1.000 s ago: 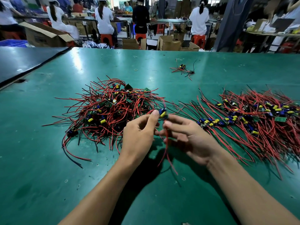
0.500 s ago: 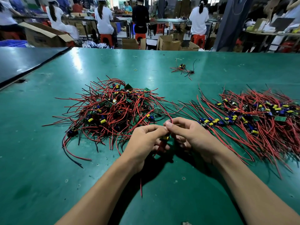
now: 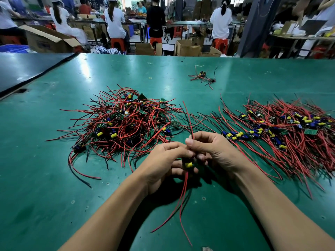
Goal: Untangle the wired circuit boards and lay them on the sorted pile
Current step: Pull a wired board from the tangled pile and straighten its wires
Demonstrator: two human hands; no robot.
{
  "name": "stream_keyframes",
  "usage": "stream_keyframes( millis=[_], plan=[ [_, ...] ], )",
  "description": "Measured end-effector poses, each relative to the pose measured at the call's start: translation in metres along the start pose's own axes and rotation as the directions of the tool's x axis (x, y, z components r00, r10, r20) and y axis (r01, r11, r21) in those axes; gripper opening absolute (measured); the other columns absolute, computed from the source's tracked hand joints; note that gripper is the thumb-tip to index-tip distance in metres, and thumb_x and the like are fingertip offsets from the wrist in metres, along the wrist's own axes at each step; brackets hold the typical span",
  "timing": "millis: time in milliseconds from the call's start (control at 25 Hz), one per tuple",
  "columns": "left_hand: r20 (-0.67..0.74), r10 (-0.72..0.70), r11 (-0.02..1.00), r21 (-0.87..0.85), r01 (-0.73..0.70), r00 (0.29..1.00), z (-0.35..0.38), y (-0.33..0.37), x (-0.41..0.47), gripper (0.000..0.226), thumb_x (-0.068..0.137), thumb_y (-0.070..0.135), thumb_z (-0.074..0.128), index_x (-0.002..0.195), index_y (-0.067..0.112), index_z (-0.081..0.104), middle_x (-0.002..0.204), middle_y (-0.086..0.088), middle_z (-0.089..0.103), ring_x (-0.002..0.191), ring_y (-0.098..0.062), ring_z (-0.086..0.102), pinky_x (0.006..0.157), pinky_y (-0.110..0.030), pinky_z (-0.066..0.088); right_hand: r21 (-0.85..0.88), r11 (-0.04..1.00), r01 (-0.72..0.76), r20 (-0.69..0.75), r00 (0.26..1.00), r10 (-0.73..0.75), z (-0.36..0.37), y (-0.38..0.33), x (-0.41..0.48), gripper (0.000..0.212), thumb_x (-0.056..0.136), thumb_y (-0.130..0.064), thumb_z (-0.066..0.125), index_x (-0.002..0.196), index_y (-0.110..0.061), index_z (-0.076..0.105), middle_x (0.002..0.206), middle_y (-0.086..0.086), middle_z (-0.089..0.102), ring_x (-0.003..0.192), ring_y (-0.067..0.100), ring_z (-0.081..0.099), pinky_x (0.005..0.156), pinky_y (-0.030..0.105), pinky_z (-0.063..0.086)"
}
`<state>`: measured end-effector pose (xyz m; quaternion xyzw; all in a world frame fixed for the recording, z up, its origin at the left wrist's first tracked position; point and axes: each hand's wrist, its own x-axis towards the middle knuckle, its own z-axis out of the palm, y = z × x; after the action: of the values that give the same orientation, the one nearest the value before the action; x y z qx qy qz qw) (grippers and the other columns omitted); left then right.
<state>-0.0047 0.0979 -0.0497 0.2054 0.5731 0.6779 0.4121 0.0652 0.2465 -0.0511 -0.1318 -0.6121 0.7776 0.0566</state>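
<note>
A tangled heap of circuit boards (image 3: 126,122) with red and black wires lies left of centre on the green table (image 3: 36,178). The sorted pile (image 3: 282,131), boards in a row and wires fanned out, lies at the right. Between them, close to me, my left hand (image 3: 163,163) grips one wired board (image 3: 188,164) with a yellow capacitor. My right hand (image 3: 215,153) pinches that board's upper red and black wires, which stick up past my thumb. Two more red wires hang down from the board toward me.
A small separate bunch of boards and wires (image 3: 203,77) lies far back on the table. A dark table (image 3: 21,69) adjoins at the far left. Seated people (image 3: 116,20), cardboard boxes (image 3: 47,40) and red stools stand beyond the far edge.
The board has come free of the heap and moved down toward me between both hands. Its upper wires now stand straight up from my right hand; its lower wires hang longer.
</note>
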Motion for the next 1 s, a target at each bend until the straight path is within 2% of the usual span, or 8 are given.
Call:
stream_keyframes(
  millis=[200,360,440,720,880,1000],
  plan=[
    [0.005,-0.036,0.993,-0.109,0.036,0.999,-0.002,0.002,-0.002,0.007,0.081,0.013,0.066,0.077,0.010,0.071,0.065,-0.010,0.065,0.052,-0.022,0.063,0.050,-0.025,0.052,0.111,0.993,-0.030,0.088,0.996,0.020,-0.007,-0.005,0.001,0.019,0.065,-0.016,0.087,0.081,-0.019,0.076,0.068,0.003,0.065,0.044,0.006,0.051,0.039,0.015,0.040],
    [0.061,-0.095,0.975,-0.194,0.105,0.994,-0.003,0.006,-0.003,0.016,0.072,0.023,0.064,0.067,0.012,0.075,0.058,-0.004,0.060,0.048,-0.017,0.058,0.051,-0.023,0.051,0.133,0.990,-0.039,0.152,0.988,0.018,-0.009,-0.006,0.001,0.021,0.065,-0.014,0.083,0.084,-0.021,0.076,0.074,0.003,0.066,0.047,0.006,0.054,0.042,0.016,0.044],
    [0.062,-0.114,0.972,-0.200,0.124,0.992,-0.004,0.006,-0.003,0.015,0.070,0.024,0.066,0.066,0.013,0.075,0.057,-0.003,0.059,0.048,-0.016,0.056,0.051,-0.022,0.050,0.139,0.990,-0.026,0.110,0.994,0.010,-0.008,-0.004,0.004,0.022,0.066,-0.009,0.084,0.082,-0.021,0.076,0.074,-0.001,0.066,0.048,0.005,0.055,0.042,0.015,0.043],
    [0.056,-0.147,0.947,-0.280,0.157,0.988,-0.012,0.006,0.001,0.015,0.075,0.021,0.065,0.066,0.011,0.073,0.058,-0.001,0.058,0.048,-0.013,0.055,0.050,-0.020,0.049,0.082,0.991,0.110,-0.059,0.993,-0.106,0.001,0.004,0.009,0.021,0.057,-0.024,0.087,0.074,-0.022,0.075,0.068,-0.002,0.066,0.047,0.007,0.056,0.039,0.016,0.038],
    [0.018,-0.122,0.958,-0.258,0.123,0.992,-0.010,0.004,0.002,0.014,0.072,0.021,0.066,0.065,0.012,0.073,0.059,-0.002,0.059,0.049,-0.014,0.057,0.051,-0.020,0.050,0.006,0.978,0.208,-0.181,0.962,-0.204,0.003,0.006,0.012,0.024,0.056,-0.031,0.088,0.075,-0.023,0.075,0.073,-0.003,0.069,0.045,0.008,0.052,0.041,0.017,0.037],
    [0.002,-0.112,0.966,-0.235,0.110,0.994,-0.008,0.003,0.003,0.015,0.078,0.018,0.063,0.068,0.010,0.072,0.060,-0.004,0.060,0.049,-0.016,0.058,0.049,-0.021,0.050,0.006,0.958,0.287,-0.263,0.925,-0.276,0.002,0.008,0.015,0.018,0.063,-0.026,0.086,0.075,-0.021,0.075,0.073,-0.003,0.068,0.042,0.008,0.048,0.040,0.017,0.035]
  ],
)
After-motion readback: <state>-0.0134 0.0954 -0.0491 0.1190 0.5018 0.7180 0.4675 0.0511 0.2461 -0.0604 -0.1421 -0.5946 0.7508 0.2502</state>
